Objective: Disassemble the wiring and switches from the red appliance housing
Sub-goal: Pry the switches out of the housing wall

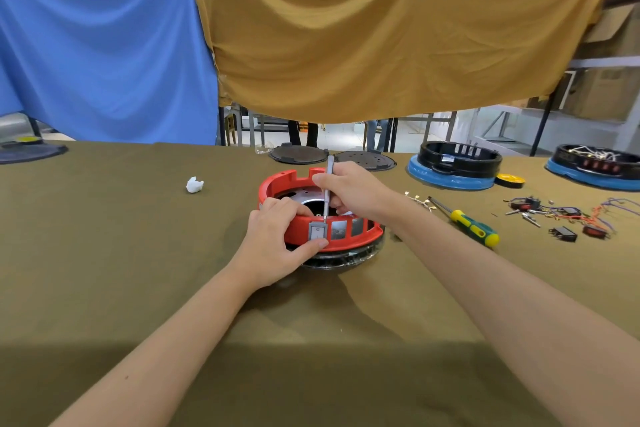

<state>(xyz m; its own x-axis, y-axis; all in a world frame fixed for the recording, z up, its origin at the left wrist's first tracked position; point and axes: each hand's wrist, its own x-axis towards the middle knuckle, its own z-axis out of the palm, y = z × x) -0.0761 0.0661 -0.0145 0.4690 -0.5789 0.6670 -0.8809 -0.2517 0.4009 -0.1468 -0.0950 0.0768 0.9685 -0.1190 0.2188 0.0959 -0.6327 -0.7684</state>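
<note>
**Housing at centre, removed parts to the right**

The appliance housing (322,215) sat on the table (138,253) at centre, a switch (317,231) set in its near wall. Right of it lay a screwdriver (467,222), and farther right a pile of loose switches and wires (561,218). Behind those stood two more housings (457,163) (595,165). A crumpled wad (194,184) lay to the left.
</note>
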